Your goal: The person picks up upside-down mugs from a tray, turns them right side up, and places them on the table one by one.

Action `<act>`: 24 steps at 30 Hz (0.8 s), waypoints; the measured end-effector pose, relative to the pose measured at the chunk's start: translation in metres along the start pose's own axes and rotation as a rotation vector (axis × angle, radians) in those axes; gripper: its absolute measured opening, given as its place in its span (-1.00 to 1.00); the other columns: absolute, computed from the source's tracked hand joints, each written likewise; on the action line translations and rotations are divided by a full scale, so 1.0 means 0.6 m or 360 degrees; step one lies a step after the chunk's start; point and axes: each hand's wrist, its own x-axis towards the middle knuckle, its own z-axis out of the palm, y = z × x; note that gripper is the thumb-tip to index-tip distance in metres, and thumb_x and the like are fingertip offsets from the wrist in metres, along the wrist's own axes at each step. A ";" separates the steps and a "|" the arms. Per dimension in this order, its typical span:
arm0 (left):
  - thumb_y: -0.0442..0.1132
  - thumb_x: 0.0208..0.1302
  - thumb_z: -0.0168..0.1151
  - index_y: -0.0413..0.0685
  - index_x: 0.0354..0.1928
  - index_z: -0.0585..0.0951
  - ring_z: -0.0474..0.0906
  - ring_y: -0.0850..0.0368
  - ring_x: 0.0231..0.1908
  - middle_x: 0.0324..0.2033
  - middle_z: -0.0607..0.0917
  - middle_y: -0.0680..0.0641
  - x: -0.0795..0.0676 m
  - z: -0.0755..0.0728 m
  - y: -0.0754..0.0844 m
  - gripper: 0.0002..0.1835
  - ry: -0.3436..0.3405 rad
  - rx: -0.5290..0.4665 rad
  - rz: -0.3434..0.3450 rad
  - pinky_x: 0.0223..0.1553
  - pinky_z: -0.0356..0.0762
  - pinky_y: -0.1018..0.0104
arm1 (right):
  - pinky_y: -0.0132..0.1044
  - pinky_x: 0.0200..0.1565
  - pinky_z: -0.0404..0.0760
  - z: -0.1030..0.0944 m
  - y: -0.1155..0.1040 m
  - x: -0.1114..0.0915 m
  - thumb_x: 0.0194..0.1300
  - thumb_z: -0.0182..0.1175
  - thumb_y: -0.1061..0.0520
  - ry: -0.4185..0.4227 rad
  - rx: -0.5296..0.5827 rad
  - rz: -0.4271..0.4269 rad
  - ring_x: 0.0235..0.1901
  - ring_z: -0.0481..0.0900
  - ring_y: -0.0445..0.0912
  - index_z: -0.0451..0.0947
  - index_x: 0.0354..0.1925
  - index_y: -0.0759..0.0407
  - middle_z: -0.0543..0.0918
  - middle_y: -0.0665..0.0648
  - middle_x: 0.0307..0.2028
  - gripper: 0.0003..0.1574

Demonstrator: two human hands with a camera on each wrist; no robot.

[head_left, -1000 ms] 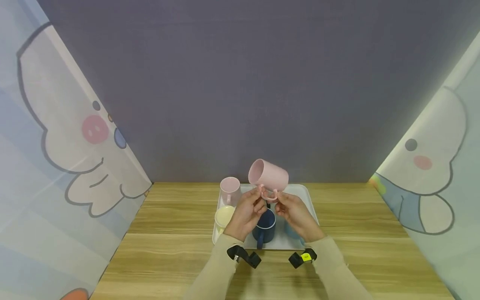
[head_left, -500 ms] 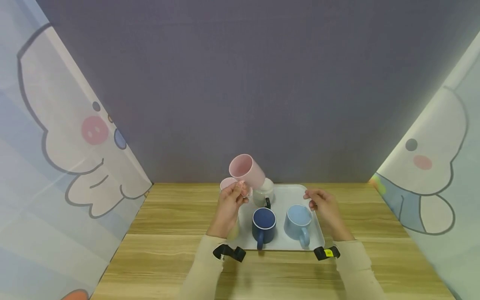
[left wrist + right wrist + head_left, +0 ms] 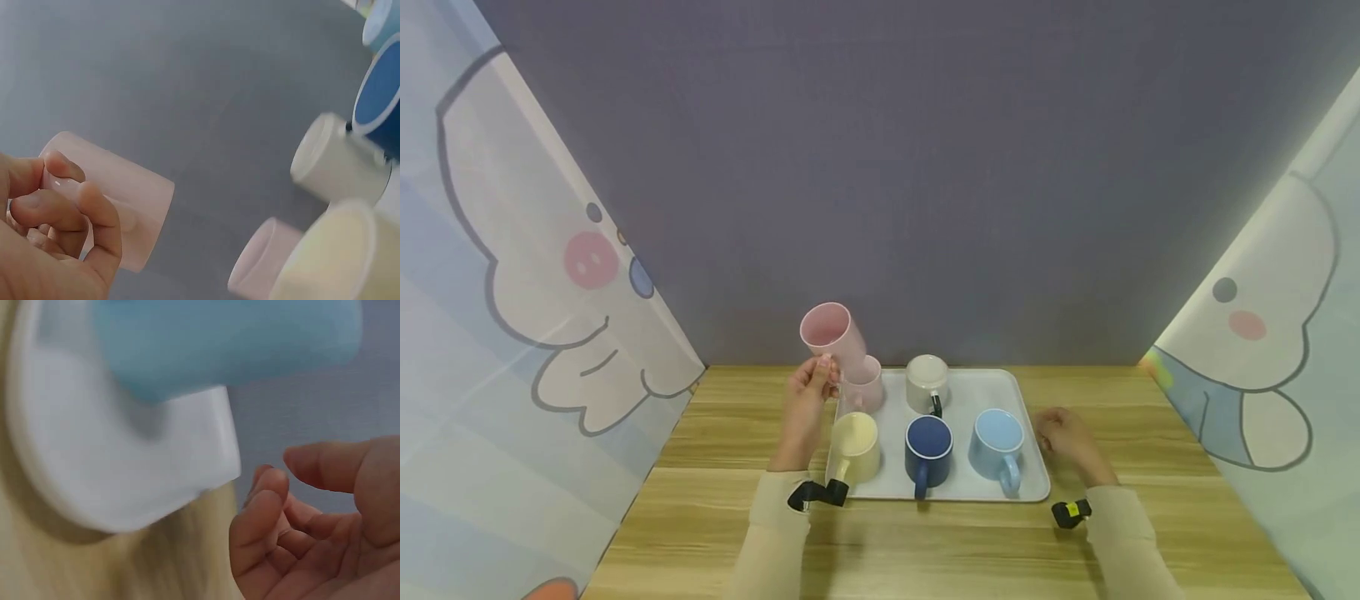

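Note:
A pink mug (image 3: 844,340) is held up by my left hand (image 3: 805,404), its mouth tilted toward the upper left in the head view. In the left wrist view the thumb and fingers (image 3: 100,219) are curled round the mug's handle, which they partly cover. My right hand (image 3: 1072,442) hovers just beyond the right edge of the white tray (image 3: 973,385), holding nothing. Its fingers are loosely curled, with a gap between thumb and forefinger in the right wrist view. The light blue mug (image 3: 997,442) is the mug closest to it.
On the tray also stand another pink mug (image 3: 862,387), a white mug (image 3: 925,387) with a black handle, a yellow mug (image 3: 859,450) and a dark blue mug (image 3: 927,450). A grey wall (image 3: 880,208) rises behind the wooden table (image 3: 730,467).
My right hand has let go of the pink mug's handle and moved right, past the tray. The left hand has carried the mug left, and its mouth has turned more upward.

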 end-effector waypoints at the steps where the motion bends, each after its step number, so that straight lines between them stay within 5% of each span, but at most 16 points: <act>1: -0.21 0.60 0.02 -0.08 -0.37 0.51 0.44 0.24 -0.40 -0.47 0.53 0.09 0.002 -0.006 0.000 -0.72 0.0017 0.0013 0.0009 -0.35 0.47 0.44 | -0.29 -0.34 0.57 0.003 0.005 0.002 0.54 -0.04 0.17 -0.0013 -0.0027 0.0008 -0.36 0.53 -0.08 0.39 0.15 0.54 0.58 0.17 -0.38 -0.56; 8: -0.18 0.59 0.05 -0.16 -0.34 0.52 0.44 0.21 -0.39 -0.47 0.53 0.06 0.012 -0.050 -0.005 -0.71 0.0127 0.0067 0.0016 -0.37 0.45 0.47 | -0.26 -0.38 0.54 0.022 0.030 0.019 0.47 0.04 0.18 -0.0046 -0.0267 -0.0001 -0.41 0.52 -0.07 0.48 0.04 0.49 0.59 0.20 -0.33 -0.63; 14: -0.12 0.58 0.07 -0.18 -0.33 0.53 0.43 0.23 -0.40 -0.48 0.54 0.09 0.021 -0.083 -0.024 -0.68 0.0235 0.0168 -0.0039 -0.38 0.44 0.47 | -0.26 -0.38 0.54 0.022 0.042 0.022 0.46 0.06 0.21 -0.0024 -0.0251 0.0086 -0.39 0.51 -0.04 0.43 0.01 0.45 0.56 0.22 -0.32 -0.70; 24: -0.12 0.59 0.04 -0.35 -0.21 0.54 0.39 0.31 -0.45 -0.47 0.52 0.13 0.051 -0.116 -0.094 -0.64 0.0328 0.0380 -0.0175 -0.35 0.45 0.46 | -0.25 -0.38 0.52 0.025 0.043 0.018 0.49 0.03 0.24 -0.0041 -0.0215 0.0079 -0.42 0.48 -0.06 0.43 0.02 0.47 0.52 0.17 -0.39 -0.71</act>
